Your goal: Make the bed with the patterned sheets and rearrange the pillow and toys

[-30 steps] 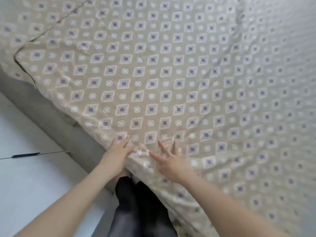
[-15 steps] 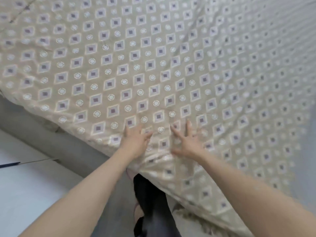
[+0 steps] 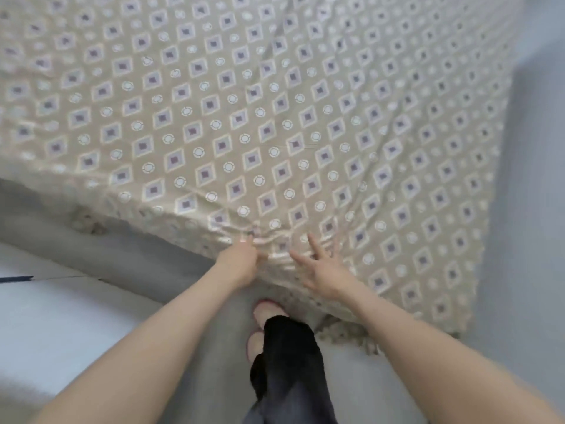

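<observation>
Head view. The patterned sheet (image 3: 275, 117) is beige with rows of purple-centred diamonds and white rings. It covers the bed across the upper frame. Creases fan outward from a bunched fold at the sheet's near edge, and a frayed fringe (image 3: 345, 332) hangs below the sheet's near right portion.

The left hand (image 3: 241, 261) reaches to that fold with its fingers curled. Its grip is narrow and pinches the gathered cloth. The right hand (image 3: 321, 270), just right of the fold, lies on the sheet with the fingers (image 3: 313, 244) spread, so its grip is wide and holds nothing. Both forearms extend forward.

The grey bed side (image 3: 137, 249) shows below the sheet's near edge. The pale floor (image 3: 61, 316) lies further below it. Pink slippers (image 3: 266, 307) and dark trousers (image 3: 287, 362) stand near the fold.
</observation>
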Motion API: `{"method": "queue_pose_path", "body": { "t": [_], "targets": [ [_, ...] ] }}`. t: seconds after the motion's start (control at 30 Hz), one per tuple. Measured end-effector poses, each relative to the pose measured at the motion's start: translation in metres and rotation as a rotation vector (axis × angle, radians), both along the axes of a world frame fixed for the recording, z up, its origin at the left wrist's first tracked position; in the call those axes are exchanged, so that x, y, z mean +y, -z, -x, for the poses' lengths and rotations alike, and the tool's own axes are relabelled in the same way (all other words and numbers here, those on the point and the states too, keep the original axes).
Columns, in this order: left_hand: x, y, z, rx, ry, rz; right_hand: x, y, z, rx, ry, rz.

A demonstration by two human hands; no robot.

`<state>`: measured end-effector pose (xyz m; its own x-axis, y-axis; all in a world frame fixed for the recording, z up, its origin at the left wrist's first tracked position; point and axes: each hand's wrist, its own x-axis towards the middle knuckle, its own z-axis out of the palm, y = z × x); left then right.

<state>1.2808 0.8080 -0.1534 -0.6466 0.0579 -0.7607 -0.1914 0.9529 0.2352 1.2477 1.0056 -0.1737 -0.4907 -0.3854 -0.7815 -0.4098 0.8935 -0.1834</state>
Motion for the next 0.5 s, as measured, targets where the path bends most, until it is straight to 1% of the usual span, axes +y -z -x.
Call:
{"method": "queue_pose_path", "body": {
  "t": [0.07, 0.1, 0.17, 0.23, 0.27, 0.3, 0.37, 0.4, 0.47, 0.5],
  "targets": [
    [0.01, -0.003, -0.008, 0.072, -0.046, -0.009, 0.012, -0.007, -0.015, -0.027, -0.004, 0.028],
    [0.016, -0.006, -0.01, 0.134, -0.077, -0.006, 0.018, -0.012, -0.019, -0.011, 0.025, 0.075],
    [0.026, -0.007, -0.006, 0.29, -0.118, -0.01, 0.025, -0.022, -0.012, 0.122, 0.196, 0.222],
    [0.036, -0.005, 0.004, 0.395, -0.155, -0.06, 0.034, -0.026, 0.003, 0.301, 0.362, 0.265],
    [0.042, -0.001, 0.01, 0.393, -0.147, -0.079, 0.043, -0.025, 0.011, 0.337, 0.383, 0.251],
    [0.049, 0.003, 0.013, 0.353, -0.105, -0.082, 0.053, -0.021, 0.017, 0.308, 0.381, 0.199],
    [0.062, 0.012, 0.011, 0.217, 0.015, -0.057, 0.075, -0.013, 0.016, 0.136, 0.286, 0.019],
    [0.069, 0.017, 0.004, 0.151, 0.061, -0.04, 0.085, -0.009, 0.008, 0.07, 0.226, -0.039],
    [0.079, 0.026, -0.014, 0.108, 0.083, -0.031, 0.097, -0.001, -0.016, 0.051, 0.138, -0.058],
    [0.085, 0.029, -0.025, 0.109, 0.056, -0.05, 0.102, 0.001, -0.029, 0.047, 0.153, -0.047]
  ]
}}
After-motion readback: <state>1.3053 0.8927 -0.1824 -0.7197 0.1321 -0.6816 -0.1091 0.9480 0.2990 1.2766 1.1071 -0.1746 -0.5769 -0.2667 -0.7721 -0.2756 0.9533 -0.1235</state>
